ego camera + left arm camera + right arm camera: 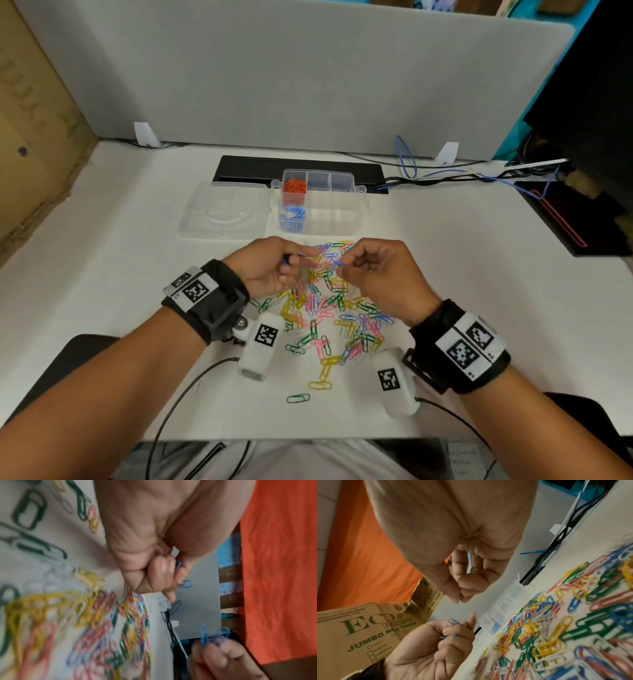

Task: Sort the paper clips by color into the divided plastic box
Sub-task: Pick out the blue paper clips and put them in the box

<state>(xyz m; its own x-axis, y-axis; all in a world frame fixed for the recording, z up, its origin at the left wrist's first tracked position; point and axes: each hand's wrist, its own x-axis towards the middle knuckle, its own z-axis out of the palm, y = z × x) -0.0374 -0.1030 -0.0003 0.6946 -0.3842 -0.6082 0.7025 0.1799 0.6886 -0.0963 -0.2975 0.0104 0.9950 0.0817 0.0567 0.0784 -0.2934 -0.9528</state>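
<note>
A heap of mixed-colour paper clips (329,308) lies on the white table between my wrists. The clear divided box (342,175) stands just beyond it. Orange clips (294,186) fill its far-left compartment and blue clips (293,217) its near-left one; the other compartments look bare. My left hand (294,263) hovers over the far edge of the heap, fingers curled round a few blue clips (185,584). My right hand (344,269) faces it close by and pinches blue clips (204,634) between thumb and fingertips.
The box's clear lid (222,212) lies open flat to the left. A black strip (301,168) and cables (445,174) run along the grey partition behind. Cardboard stands at the left. A black object (565,219) sits at the right. Stray green (298,398) and yellow (320,385) clips lie nearer me.
</note>
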